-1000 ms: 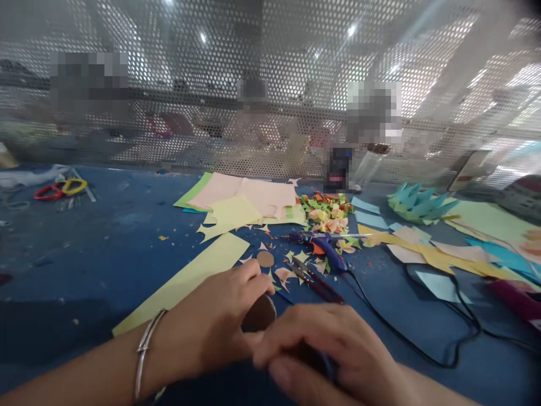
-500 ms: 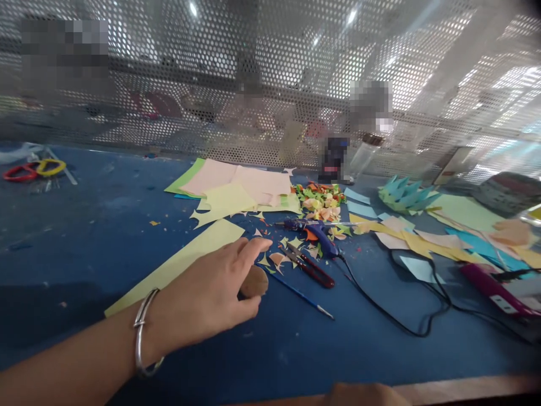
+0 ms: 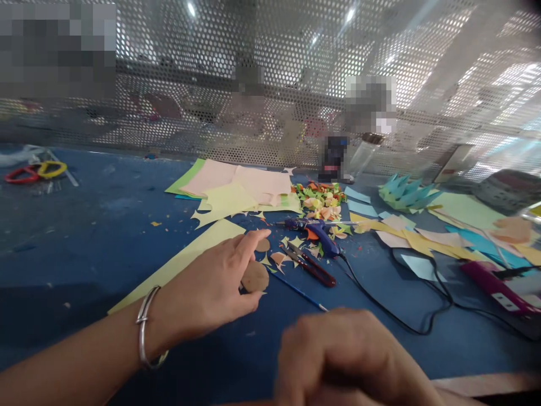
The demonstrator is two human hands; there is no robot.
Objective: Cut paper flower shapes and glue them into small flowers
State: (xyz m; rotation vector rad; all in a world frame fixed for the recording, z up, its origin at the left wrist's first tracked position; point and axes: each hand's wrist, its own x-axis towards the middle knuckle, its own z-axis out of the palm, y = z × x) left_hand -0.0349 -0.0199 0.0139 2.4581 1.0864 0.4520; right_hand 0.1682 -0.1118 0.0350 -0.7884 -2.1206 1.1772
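Perforated metal screening stands along the far edge of a blue counter. Nearest the camera, the right hand is blurred above the counter, fingers curled; whether it grips anything cannot be told. The left hand, its wrist circled by a silver bracelet, reaches over the middle of the counter. Its thumb and forefinger stand apart, with a round brown disc between them; whether hidden fingers grip it cannot be told. Beyond lie pink sheets, and a long pale yellow strip runs beside the left hand. Toward the right are a magenta power strip, a spiky teal paper piece and a blue glue gun with a black cord. Dark red snips and a blue paintbrush lie near the disc. A smaller brown disc sits just beside the left forefinger, near small paper scraps.
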